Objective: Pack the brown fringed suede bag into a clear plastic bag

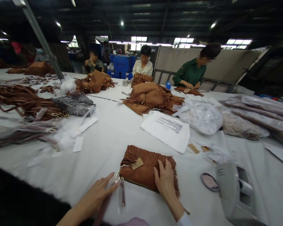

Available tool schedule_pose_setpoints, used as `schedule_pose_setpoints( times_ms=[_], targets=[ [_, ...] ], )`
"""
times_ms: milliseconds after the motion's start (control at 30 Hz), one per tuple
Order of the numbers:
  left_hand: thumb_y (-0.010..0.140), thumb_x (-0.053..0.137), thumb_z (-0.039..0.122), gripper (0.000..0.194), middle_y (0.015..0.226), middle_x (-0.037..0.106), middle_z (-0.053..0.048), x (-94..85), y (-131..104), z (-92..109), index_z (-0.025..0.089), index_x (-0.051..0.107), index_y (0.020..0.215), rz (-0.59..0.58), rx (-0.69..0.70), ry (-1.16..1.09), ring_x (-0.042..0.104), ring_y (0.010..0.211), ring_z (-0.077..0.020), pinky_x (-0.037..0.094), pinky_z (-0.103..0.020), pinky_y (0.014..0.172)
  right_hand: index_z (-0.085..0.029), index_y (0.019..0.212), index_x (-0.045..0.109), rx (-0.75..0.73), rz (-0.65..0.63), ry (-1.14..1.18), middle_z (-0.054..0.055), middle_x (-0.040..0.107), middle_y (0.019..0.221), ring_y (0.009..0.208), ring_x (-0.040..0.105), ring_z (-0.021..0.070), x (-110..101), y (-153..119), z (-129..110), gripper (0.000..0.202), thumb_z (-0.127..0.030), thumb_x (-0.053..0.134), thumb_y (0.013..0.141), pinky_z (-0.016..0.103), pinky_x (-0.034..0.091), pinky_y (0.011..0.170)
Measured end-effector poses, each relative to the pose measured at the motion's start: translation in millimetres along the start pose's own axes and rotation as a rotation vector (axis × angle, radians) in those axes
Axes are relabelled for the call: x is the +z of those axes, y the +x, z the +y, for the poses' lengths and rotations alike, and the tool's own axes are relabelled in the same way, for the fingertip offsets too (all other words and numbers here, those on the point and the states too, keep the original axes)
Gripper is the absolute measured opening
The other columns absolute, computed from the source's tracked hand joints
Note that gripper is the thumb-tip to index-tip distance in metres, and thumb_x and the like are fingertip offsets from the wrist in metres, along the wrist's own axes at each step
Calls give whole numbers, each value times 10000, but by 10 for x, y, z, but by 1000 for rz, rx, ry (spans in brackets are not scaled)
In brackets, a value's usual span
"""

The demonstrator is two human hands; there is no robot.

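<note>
A brown suede fringed bag [141,177] lies on the white-covered table, with a zip along its near edge and a tan tag [137,163] on its front. My right hand [165,179] rests flat on the right part of the bag, fingers spread. At the bag's left corner, my left hand [101,191] has its fingers around a gold clasp [117,177] at the end of a brown strap [102,211]. That strap runs down under the hand toward the table's near edge. Beside the clasp hangs a narrow brown zip pull [123,195] in clear plastic.
A grey tape dispenser [233,191] stands at right. Beyond the bag are a printed white sheet [165,128], clear plastic bags [201,116] and piled brown bags [148,95]. Straps [25,102] heap at left. Across the table, a co-worker in green [191,73] handles brown pieces.
</note>
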State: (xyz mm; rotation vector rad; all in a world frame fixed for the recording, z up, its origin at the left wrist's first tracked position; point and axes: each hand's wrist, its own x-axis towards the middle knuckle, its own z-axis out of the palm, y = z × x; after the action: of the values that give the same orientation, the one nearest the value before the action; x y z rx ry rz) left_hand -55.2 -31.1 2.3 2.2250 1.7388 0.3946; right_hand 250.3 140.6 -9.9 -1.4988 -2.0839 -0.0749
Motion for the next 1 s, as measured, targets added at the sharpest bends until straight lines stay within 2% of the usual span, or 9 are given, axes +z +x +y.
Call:
schedule_pose_setpoints(
  times_ms=[67, 167, 267, 367, 500, 667, 800, 900, 1000],
  targets=[
    [696, 481, -25, 847, 1570, 198, -16, -131, 78, 35, 459, 357, 1380, -54, 154, 61, 487, 1203, -292, 424, -461, 984, -121, 1170, 588, -73, -33, -24, 227, 476, 1326, 1249, 420, 356, -49, -139, -128, 362, -289, 415, 901, 535, 410, 940],
    [672, 549, 5, 841, 1553, 250, -2, -299, 234, 114, 467, 383, 1355, -140, 375, 112, 399, 1288, -328, 332, -522, 1046, -185, 1142, 598, -189, -86, -14, 178, 518, 1328, 1238, 458, 322, -176, -255, -217, 318, -259, 391, 913, 575, 353, 977],
    [756, 577, 93, 643, 1448, 422, -27, -361, 396, 193, 405, 453, 1304, -160, 536, 138, 338, 1336, -302, 254, -497, 1099, -191, 1094, 618, -205, -60, -17, 168, 526, 1330, 1238, 466, 316, -280, -286, -177, 293, -274, 401, 915, 587, 315, 1009],
    [878, 509, 179, 296, 1201, 591, -39, -288, 526, 239, 337, 565, 1122, -139, 603, 174, 441, 1236, -222, 231, -438, 1110, -154, 1081, 629, -191, -38, -28, 203, 553, 1269, 1197, 500, 332, -293, -298, -61, 307, -292, 411, 915, 545, 402, 949],
    [884, 496, 178, 128, 926, 629, -19, -77, 620, 269, 261, 583, 930, -50, 556, 102, 541, 1003, -177, 216, -443, 1104, -158, 1110, 617, -233, -32, 53, 181, 578, 1235, 1121, 556, 292, -277, -244, -13, 304, -301, 423, 925, 482, 450, 923],
    [804, 420, 57, 277, 913, 645, -9, 133, 667, 325, 229, 564, 966, 94, 333, -138, 553, 935, -156, 247, -427, 1084, -193, 1168, 587, -404, -201, 110, 137, 559, 1276, 1112, 550, 237, -242, 140, -334, 300, -161, 460, 897, 370, 461, 886],
    [794, 381, 58, 281, 911, 642, -20, 214, 678, 363, 214, 549, 957, 181, 258, -254, 568, 925, -153, 283, -439, 1072, -217, 1040, 634, -502, -264, -5, 99, 647, 1071, 888, 578, 213, -87, 430, -622, 293, -47, 500, 843, 325, 433, 733],
    [794, 369, 56, 304, 923, 642, -39, 228, 661, 407, 207, 550, 984, 231, 254, -249, 568, 953, -167, 291, -467, 1072, -198, 912, 649, -555, -253, 0, 71, 661, 882, 802, 550, 202, -38, 479, -697, 224, -38, 507, 848, 319, 393, 706],
    [796, 376, 64, 321, 961, 646, -64, 233, 636, 466, 207, 571, 1009, 266, 268, -198, 564, 983, -189, 283, -500, 1079, -179, 907, 647, -605, -235, 22, 74, 652, 863, 800, 526, 205, -114, 399, -645, 183, -96, 484, 891, 341, 374, 738]
  ],
)
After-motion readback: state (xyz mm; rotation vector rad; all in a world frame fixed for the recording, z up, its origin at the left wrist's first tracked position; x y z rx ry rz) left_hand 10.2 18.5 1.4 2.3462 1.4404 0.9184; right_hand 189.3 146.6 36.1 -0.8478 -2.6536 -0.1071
